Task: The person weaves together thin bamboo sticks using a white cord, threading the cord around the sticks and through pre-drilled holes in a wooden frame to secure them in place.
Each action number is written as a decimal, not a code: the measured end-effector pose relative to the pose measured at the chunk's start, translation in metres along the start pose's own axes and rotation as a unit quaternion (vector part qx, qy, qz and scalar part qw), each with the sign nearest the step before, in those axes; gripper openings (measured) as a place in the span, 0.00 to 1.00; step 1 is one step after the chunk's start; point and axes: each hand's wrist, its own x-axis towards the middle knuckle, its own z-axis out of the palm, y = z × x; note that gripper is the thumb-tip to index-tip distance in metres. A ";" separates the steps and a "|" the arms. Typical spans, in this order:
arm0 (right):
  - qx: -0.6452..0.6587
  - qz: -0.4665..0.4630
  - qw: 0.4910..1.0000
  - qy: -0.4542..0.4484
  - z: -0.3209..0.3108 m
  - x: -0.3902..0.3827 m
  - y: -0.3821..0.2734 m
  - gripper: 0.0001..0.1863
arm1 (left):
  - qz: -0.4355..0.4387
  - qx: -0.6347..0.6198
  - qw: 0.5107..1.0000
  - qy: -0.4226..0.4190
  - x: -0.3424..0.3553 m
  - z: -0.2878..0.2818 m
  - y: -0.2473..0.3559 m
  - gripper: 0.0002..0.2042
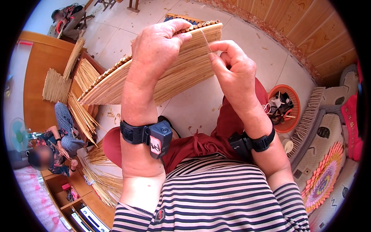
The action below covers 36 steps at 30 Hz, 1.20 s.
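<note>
Stalk panel [189, 63], a broad sheet of pale stalks laid side by side, stands tilted in front of the person, stretching from about 10 o'clock to 12 o'clock around the middle of the view. Knobby edging [208, 23] of round cut ends lines its upper rim. Toward 11 o'clock the left hand [156, 44] grips that rim, thumb on the near face and fingers bent over the edging. Toward 1 o'clock the right hand [234, 63] is closed in a pinch, thumb against forefinger, on a thin strand [206, 41] running up and left to the rim; whether it is thread or a fine needle is too small to tell.

This looks like the binding step, with the edging being stitched or tied to the sheet. The next move seems to call for a steady left grip and an even pull by the right hand, firm enough to snug the strand without snapping it or skewing the stalks. Loose stalks [81, 118] lie toward 9 o'clock, and an orange basket [297, 104] sits at 3 o'clock.
</note>
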 end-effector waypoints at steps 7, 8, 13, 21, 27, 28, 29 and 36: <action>0.012 -0.007 0.999 -0.033 0.001 -0.005 -0.002 0.18 | 0.004 0.018 1.000 0.011 -0.002 0.001 0.003 0.12; 0.012 -0.007 0.999 -0.033 0.002 -0.005 -0.002 0.18 | 0.004 0.025 1.000 0.008 -0.002 0.000 0.002 0.12; 0.007 -0.025 0.999 -0.027 0.004 -0.004 0.004 0.19 | -0.008 0.023 1.000 0.003 -0.004 0.002 0.007 0.11; -0.002 -0.032 0.999 -0.026 0.005 -0.003 0.004 0.20 | -0.005 0.051 0.999 0.011 -0.006 0.001 0.010 0.11; 0.014 -0.021 0.999 -0.035 0.005 -0.003 0.003 0.20 | -0.013 0.053 0.998 0.013 -0.006 0.001 0.009 0.11; 0.015 -0.019 0.999 -0.035 0.005 -0.003 0.003 0.20 | -0.012 0.052 0.998 0.013 -0.006 0.001 0.009 0.11; 0.016 -0.016 0.999 -0.036 0.006 -0.003 0.002 0.20 | -0.007 0.056 0.998 0.012 -0.006 0.001 0.008 0.11; -0.005 -0.025 0.999 -0.026 0.007 -0.002 -0.001 0.19 | -0.002 0.067 0.998 0.015 -0.006 0.002 0.009 0.11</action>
